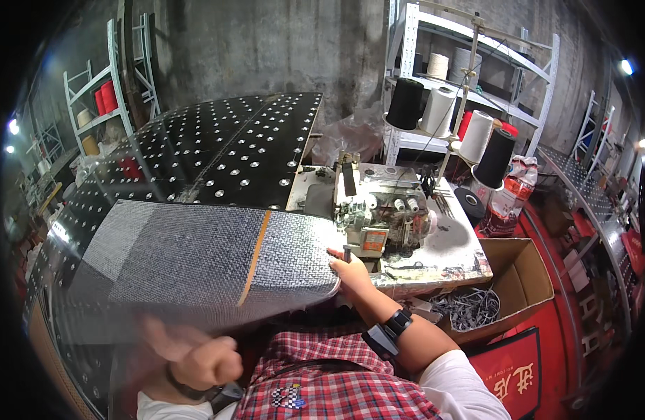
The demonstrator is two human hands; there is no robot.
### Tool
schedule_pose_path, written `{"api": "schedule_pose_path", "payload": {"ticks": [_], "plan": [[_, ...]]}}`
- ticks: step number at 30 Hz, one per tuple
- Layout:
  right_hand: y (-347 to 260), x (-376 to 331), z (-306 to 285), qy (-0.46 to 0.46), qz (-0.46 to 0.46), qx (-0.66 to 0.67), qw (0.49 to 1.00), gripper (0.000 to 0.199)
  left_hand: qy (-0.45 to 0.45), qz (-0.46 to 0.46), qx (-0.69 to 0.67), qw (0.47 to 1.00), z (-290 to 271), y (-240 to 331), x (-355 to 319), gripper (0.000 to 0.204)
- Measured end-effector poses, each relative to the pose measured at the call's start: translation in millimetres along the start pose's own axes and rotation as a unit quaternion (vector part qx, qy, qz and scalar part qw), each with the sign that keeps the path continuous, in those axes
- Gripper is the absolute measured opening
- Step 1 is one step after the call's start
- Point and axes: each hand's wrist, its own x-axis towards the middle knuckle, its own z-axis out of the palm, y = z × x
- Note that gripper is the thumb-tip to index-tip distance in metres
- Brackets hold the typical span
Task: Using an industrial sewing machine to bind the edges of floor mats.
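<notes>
A grey woven mat point(189, 245) with lighter and darker blocks and one orange-yellow stripe lies across the table in front of me. Its right end reaches the overlock sewing machine point(385, 210). My right hand point(353, 276) grips the mat's right edge at the near corner, close to the machine's front; a small dark upright piece shows beside the fingers, and I cannot make out what it is. Below the mat's near edge is my left hand point(203, 357), smeared by motion. Its fingers cannot be read clearly. The mat's near left part is blurred too.
A black table point(231, 150) with shiny metal studs extends to the far left. Black and white thread cones point(438, 112) stand on a rack behind the machine. To the right, a cardboard box point(522, 280) holds grey trimmings point(469, 309). A red printed mat point(508, 374) lies below it.
</notes>
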Motion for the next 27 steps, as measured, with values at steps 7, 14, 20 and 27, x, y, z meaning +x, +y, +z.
{"api": "schedule_pose_path", "payload": {"ticks": [7, 14, 20, 27], "plan": [[16, -4, -14, 0.021, -0.044, 0.031, 0.998, 0.039, -0.02, -0.088, 0.217, 0.972, -85, -54, 24, 0.024], [16, -15, -10, -0.003, -0.067, 0.06, 0.996, 0.036, -0.111, -0.565, 0.319, 0.753, -236, -180, -119, 0.042], [17, -15, -18, 0.005, -0.081, 0.077, 0.994, 0.034, -0.32, -0.674, 0.451, 0.489, -230, -169, -184, 0.049], [29, 7, -28, 0.033, -0.112, 0.013, 0.993, 0.023, -0.033, -0.682, 0.289, 0.671, -244, -201, -251, 0.046]]}}
